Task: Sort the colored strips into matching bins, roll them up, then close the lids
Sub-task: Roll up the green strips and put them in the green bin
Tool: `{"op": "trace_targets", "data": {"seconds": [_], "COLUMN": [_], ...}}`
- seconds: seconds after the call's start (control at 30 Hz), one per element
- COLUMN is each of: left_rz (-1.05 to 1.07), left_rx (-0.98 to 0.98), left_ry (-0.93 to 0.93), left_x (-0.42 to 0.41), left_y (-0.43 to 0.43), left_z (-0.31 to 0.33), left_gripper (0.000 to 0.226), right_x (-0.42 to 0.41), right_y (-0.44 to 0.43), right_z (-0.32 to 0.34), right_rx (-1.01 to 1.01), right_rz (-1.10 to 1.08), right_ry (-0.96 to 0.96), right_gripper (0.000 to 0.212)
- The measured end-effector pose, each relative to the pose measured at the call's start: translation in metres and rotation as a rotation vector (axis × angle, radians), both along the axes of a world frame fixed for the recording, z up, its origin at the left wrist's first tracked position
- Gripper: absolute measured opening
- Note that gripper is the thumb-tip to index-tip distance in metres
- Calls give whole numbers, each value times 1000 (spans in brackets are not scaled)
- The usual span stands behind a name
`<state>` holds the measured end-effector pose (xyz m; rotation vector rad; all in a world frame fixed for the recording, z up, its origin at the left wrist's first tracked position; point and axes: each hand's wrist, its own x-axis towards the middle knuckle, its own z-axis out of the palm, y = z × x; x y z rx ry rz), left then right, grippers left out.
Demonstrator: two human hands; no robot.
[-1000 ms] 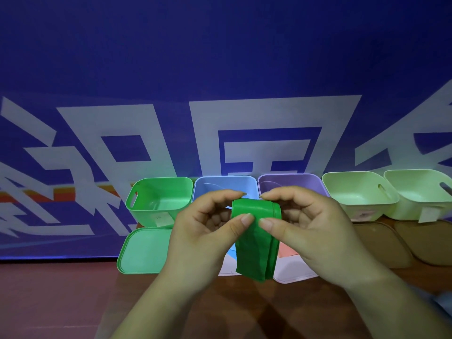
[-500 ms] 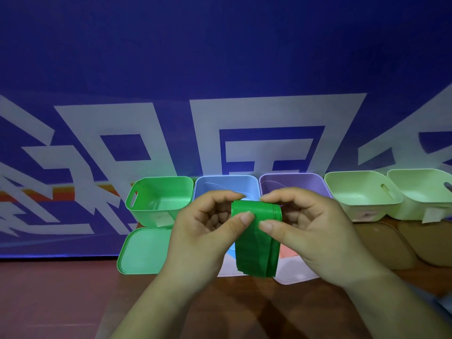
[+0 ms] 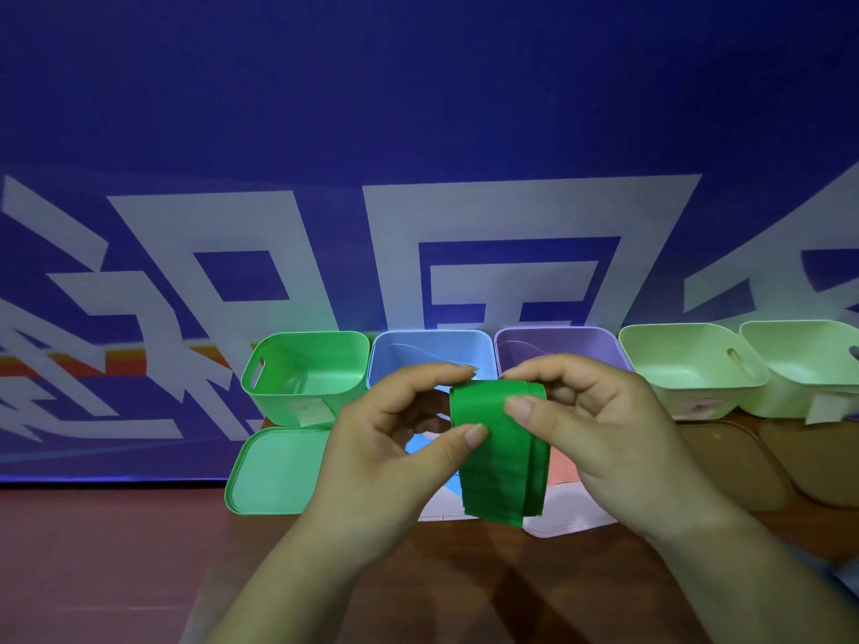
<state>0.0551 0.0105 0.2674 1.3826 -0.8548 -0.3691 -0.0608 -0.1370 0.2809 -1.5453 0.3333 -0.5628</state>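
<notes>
Shortened since the earlier frame, the green strip's [image 3: 499, 450] hanging tail winds up; left hand [image 3: 395, 450] and right hand [image 3: 599, 439] pinch the roll near the green bin [image 3: 304, 376]. Rolling continues; next, deposit left.

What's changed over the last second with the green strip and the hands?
Very little. The loose tail of the green strip hanging below the fingers has grown slightly shorter, consistent with rolling. The left hand and right hand keep the same pinch on its top. Nothing was let go. The green bin, its lid and the other bins have not moved.
</notes>
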Motion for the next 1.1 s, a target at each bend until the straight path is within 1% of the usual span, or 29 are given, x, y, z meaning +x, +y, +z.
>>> {"op": "trace_targets", "data": {"seconds": [0.17, 0.33, 0.47, 0.63, 0.8, 0.93, 1.1], "left_rz": [3, 3, 25, 26, 11, 17, 24], "left_rx": [-5, -9, -16, -27, -34, -51, -35], "left_ry": [5, 59, 110, 185, 213, 263, 266], "left_x": [-2, -5, -7, -10, -12, -14, -14], "left_y": [1, -1, -2, -2, -2, -3, -2], "left_z": [-2, -2, -1, 2, 6, 10, 12], "left_gripper": [35, 36, 36, 34, 32, 26, 30], "right_x": [-2, -4, -6, -11, -12, -12, -11], "right_y": [-1, -1, 1, 4, 4, 4, 6], "right_z": [-1, 0, -2, 1, 1, 1, 0], "right_rx": [10, 9, -10, 32, -50, -78, -82], "right_rz": [-8, -3, -9, 39, 38, 35, 36], "right_ry": [20, 26, 3, -42, -30, -33, -25], "right_gripper": [20, 20, 27, 34, 37, 37, 38]}}
